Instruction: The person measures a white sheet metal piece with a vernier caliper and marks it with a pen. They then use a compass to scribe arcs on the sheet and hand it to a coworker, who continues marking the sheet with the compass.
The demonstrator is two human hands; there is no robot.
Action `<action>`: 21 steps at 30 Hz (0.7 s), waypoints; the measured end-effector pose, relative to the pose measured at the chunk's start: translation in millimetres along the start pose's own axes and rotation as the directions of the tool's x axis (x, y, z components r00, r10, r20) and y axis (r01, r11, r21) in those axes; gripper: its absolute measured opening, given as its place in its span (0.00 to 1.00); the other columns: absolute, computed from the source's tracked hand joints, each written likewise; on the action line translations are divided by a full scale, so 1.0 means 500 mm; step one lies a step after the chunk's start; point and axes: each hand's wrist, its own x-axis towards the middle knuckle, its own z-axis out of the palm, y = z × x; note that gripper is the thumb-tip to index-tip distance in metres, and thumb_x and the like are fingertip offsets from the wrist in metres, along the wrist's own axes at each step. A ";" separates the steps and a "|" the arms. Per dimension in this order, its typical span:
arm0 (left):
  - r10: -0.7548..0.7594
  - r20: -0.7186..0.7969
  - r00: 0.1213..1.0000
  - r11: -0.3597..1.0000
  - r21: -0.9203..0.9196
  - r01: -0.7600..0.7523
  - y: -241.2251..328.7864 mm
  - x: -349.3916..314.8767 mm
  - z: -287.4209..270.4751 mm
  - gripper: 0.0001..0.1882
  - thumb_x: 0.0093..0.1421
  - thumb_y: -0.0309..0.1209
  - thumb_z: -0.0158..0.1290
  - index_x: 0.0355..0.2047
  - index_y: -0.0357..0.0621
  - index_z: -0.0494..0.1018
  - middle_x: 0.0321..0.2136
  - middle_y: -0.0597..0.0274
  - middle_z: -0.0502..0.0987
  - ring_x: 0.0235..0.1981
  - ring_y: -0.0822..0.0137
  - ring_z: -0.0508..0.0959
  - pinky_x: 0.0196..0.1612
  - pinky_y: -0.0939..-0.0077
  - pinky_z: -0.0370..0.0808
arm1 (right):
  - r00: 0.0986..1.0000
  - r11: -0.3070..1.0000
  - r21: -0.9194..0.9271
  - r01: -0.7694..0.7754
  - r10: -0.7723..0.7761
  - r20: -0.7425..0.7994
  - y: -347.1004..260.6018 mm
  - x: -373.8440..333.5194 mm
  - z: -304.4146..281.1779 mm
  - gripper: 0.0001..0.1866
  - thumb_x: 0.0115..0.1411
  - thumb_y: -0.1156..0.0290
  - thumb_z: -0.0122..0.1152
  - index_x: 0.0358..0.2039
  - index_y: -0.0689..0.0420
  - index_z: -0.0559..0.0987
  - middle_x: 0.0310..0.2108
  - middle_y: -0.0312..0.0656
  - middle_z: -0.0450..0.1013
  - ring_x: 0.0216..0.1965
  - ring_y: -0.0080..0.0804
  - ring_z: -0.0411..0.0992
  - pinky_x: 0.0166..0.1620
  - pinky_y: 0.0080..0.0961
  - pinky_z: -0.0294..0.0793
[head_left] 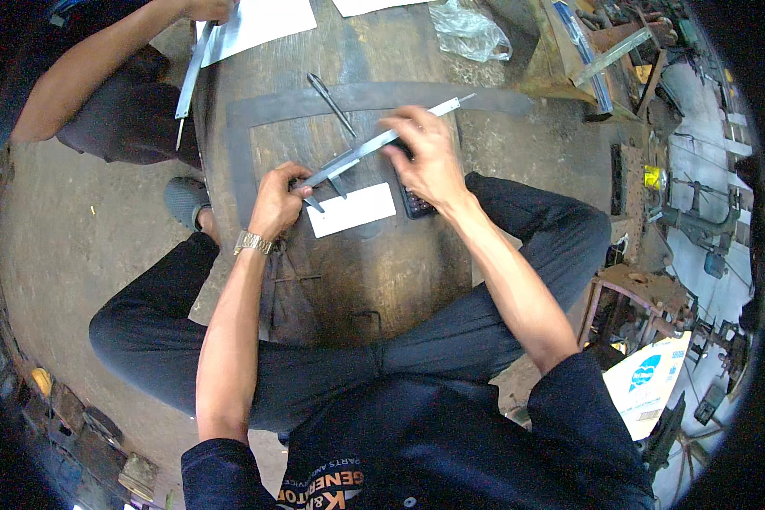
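Note:
A long silver vernier caliper (361, 151) slants across in front of me above the wooden table. Its jaws point down at the lower left end, over a small white paper (354, 212), and its thin depth rod sticks out at the upper right. My left hand (279, 201), below a metal wristwatch, pinches the caliper near the jaws. Around the beam further up, the fingers of my right hand (427, 160) are closed, slightly blurred. Partly under that hand lies a dark device with buttons (417, 205), perhaps a calculator. A dark pen (332, 104) rests beyond the caliper.
At the far left, another person's hand (208, 10) is by a second caliper (194, 76) and a white sheet (263, 30). A clear plastic bag (470, 31) lies at the back. Metal parts and a rusty stand (637, 285) crowd the right. My legs flank the table (391, 285).

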 end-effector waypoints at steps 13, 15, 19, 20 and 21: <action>0.017 -0.035 0.999 0.999 -0.034 -0.018 -0.016 0.004 0.012 0.15 0.53 0.21 0.65 0.42 0.34 0.79 0.40 0.49 0.81 0.43 0.55 0.81 0.48 0.65 0.74 | 0.707 0.705 -0.337 -0.624 0.693 0.139 0.004 -0.098 0.026 0.58 0.45 0.49 0.79 0.60 0.80 0.59 0.57 0.74 0.61 0.59 0.70 0.63 0.62 0.52 0.67; -0.003 -0.048 0.999 0.998 -0.056 0.000 -0.012 0.001 0.012 0.15 0.53 0.22 0.65 0.42 0.34 0.79 0.40 0.49 0.81 0.44 0.54 0.81 0.49 0.64 0.74 | 0.695 0.684 -0.408 -0.604 0.703 0.150 0.000 -0.090 0.027 0.57 0.43 0.50 0.80 0.59 0.79 0.60 0.58 0.75 0.61 0.60 0.70 0.64 0.62 0.51 0.68; 0.025 -0.041 0.999 0.999 -0.028 -0.026 -0.006 -0.004 0.008 0.15 0.53 0.23 0.64 0.42 0.35 0.80 0.41 0.48 0.81 0.44 0.50 0.81 0.49 0.64 0.74 | 0.666 0.668 -0.417 -0.616 0.724 0.177 -0.004 -0.072 0.023 0.53 0.41 0.53 0.80 0.56 0.79 0.64 0.59 0.74 0.61 0.61 0.70 0.63 0.63 0.50 0.68; 0.017 -0.040 0.999 0.999 -0.031 -0.018 -0.006 -0.005 0.007 0.15 0.53 0.23 0.64 0.42 0.35 0.80 0.40 0.48 0.81 0.44 0.50 0.81 0.49 0.63 0.74 | 0.661 0.665 -0.412 -0.623 0.729 0.177 -0.003 -0.068 0.017 0.52 0.40 0.53 0.80 0.55 0.78 0.64 0.58 0.74 0.61 0.60 0.69 0.64 0.63 0.51 0.68; 0.022 -0.045 0.999 0.999 -0.036 -0.024 -0.005 -0.005 0.007 0.15 0.53 0.23 0.64 0.42 0.36 0.80 0.40 0.48 0.82 0.44 0.50 0.81 0.49 0.63 0.74 | 0.630 0.637 -0.401 -0.659 0.758 0.170 -0.004 -0.068 0.010 0.49 0.39 0.53 0.81 0.52 0.76 0.67 0.56 0.69 0.64 0.60 0.63 0.64 0.63 0.46 0.69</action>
